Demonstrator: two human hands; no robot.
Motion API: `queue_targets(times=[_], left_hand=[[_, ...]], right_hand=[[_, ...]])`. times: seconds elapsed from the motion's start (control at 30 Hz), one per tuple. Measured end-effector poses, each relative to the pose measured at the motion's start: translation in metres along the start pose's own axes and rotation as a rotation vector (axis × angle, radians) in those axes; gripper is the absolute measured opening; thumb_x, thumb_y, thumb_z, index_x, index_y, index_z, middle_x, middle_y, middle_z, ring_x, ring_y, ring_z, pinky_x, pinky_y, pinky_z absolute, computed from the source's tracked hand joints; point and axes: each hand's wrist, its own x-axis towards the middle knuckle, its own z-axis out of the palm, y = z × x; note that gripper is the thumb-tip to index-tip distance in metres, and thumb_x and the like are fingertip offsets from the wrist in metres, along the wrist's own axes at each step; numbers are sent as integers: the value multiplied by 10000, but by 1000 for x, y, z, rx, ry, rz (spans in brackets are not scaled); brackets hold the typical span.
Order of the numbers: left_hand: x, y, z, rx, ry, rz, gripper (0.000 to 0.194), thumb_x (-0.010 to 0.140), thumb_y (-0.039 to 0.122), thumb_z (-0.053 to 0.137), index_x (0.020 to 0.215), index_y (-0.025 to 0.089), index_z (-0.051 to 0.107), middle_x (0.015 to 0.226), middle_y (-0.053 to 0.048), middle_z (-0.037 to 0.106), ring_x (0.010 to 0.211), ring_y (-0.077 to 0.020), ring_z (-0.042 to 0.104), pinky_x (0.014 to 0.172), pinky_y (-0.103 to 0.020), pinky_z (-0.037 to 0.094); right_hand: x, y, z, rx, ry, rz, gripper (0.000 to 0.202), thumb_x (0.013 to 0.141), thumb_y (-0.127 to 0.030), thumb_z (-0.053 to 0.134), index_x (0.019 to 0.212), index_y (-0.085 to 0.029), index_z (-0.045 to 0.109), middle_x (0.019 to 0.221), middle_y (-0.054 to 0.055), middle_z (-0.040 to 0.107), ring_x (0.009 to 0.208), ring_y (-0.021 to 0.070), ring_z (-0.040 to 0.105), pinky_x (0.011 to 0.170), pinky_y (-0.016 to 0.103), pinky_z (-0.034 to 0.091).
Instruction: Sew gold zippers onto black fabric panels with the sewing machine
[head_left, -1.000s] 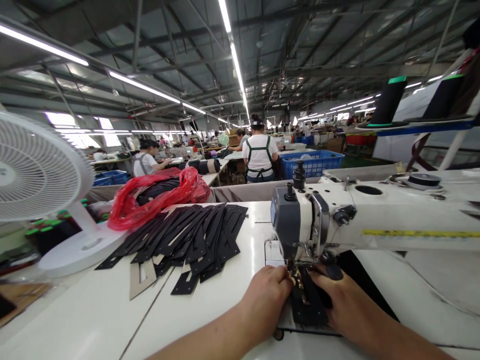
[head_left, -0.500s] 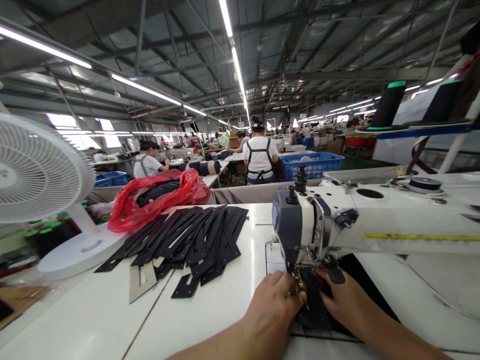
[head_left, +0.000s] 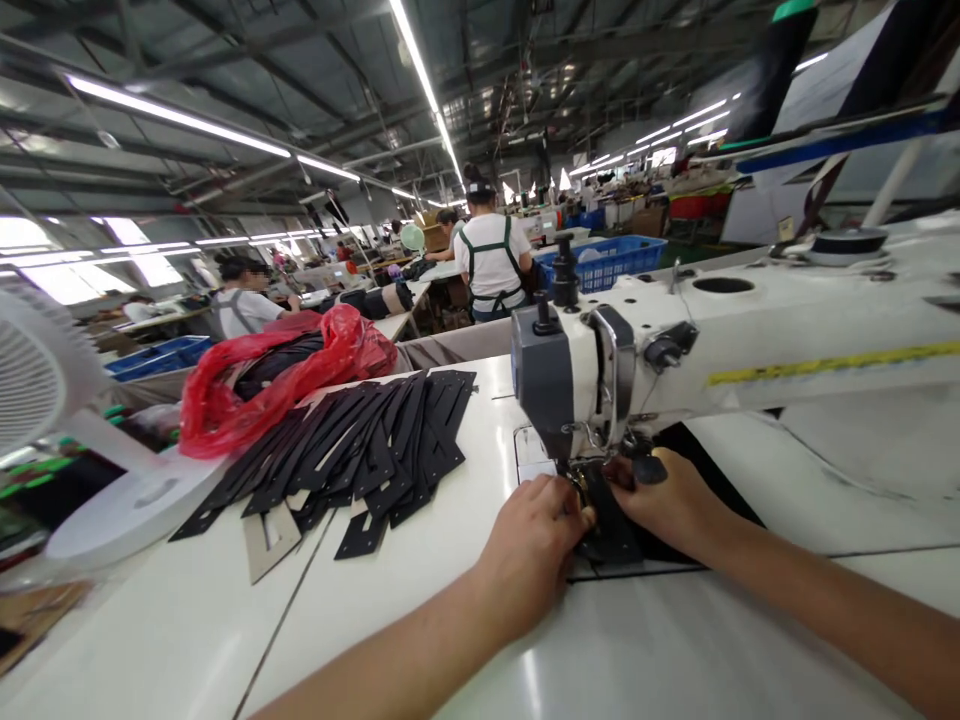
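My left hand (head_left: 529, 545) lies palm down on the glossy white bench (head_left: 420, 600), fingers curled, their tips pressing the left edge of a flat black cut piece of stiff material (head_left: 609, 525) that lies under the needle area. My right hand (head_left: 671, 500) rests on the right side of that same black piece, fingers spread flat over it and reaching in toward the presser foot; neither hand closes around the piece, both only pin it down against the bench. The exact fingertip contact near the needle is hidden by the machine head.

Directly above the hands stands the white and grey industrial sewing machine (head_left: 600, 370), its long arm running off to the right with a yellow measuring strip (head_left: 832, 362) stuck along its side.

To the left of the machine, well apart from my hands, a fanned-out heap of long black slotted strips (head_left: 360, 445) lies on the bench, with a pale grey cardboard template (head_left: 270, 540) poking out from beneath its near edge. Just behind that heap sits a crumpled red plastic bag (head_left: 285, 375) with dark material inside. At the far left edge is a white desk fan (head_left: 45, 380) on a round base.

Farther back, a person in a white shirt with green apron straps (head_left: 491, 265) stands facing away, beside a blue plastic crate (head_left: 607, 262).
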Motion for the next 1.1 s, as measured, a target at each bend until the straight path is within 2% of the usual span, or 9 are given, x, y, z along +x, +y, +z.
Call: queue_targets(times=[0.17, 0.33, 0.43, 0.5, 0.57, 0.7, 1.1], left_hand=[[2, -2, -2, 4, -50, 8, 237, 866, 117, 433, 958, 131, 652, 936, -111, 571, 889, -227, 510, 764, -389, 478], [-6, 4, -3, 65, -16, -20, 273, 859, 109, 436, 1046, 155, 629, 1031, -117, 565, 974, -232, 521, 806, -417, 497], [-18, 11, -3, 68, 40, -45, 298, 866, 114, 435, 1118, 153, 588, 1158, -130, 566, 1057, -229, 538, 850, -405, 511], [-25, 14, -2, 58, 77, -17, 269, 883, 122, 430, 1095, 151, 594, 1142, -107, 612, 1022, -204, 586, 885, -386, 507], [-28, 16, -1, 74, 89, 38, 244, 893, 125, 429, 1061, 142, 605, 1095, -88, 649, 977, -185, 621, 933, -385, 481], [-25, 19, -1, 161, 50, 99, 240, 904, 125, 404, 1030, 112, 608, 1069, -105, 660, 982, -170, 628, 981, -384, 442], [-16, 8, -2, 194, 14, 118, 235, 911, 126, 391, 1011, 122, 604, 1005, -84, 669, 904, -150, 645, 1009, -394, 408]], right_hand=[[8, -7, 10, -87, 20, 68, 246, 817, -260, 467, 688, -159, 651, 701, 108, 667, 676, 226, 641, 591, 280, 436], [7, -7, 9, -101, 57, 13, 250, 835, -222, 455, 748, -127, 668, 735, 141, 663, 745, 254, 640, 675, 337, 476], [-17, -4, -1, -76, 81, -126, 223, 831, -208, 472, 867, -144, 683, 905, 126, 669, 884, 248, 621, 795, 371, 484], [-38, 0, -6, -25, 73, -300, 262, 828, -174, 471, 1003, -177, 666, 1095, 93, 633, 1052, 221, 565, 917, 365, 452], [-57, 3, -9, 48, 72, -466, 328, 858, -148, 430, 1125, -182, 617, 1192, 85, 593, 1152, 204, 509, 973, 377, 432], [-70, 2, -10, 78, 101, -557, 365, 877, -108, 383, 1163, -184, 596, 1182, 84, 605, 1139, 193, 528, 950, 377, 466], [-54, 3, -7, 50, 135, -584, 330, 845, -65, 385, 1044, -135, 639, 1127, 121, 630, 1090, 196, 565, 936, 341, 471]])
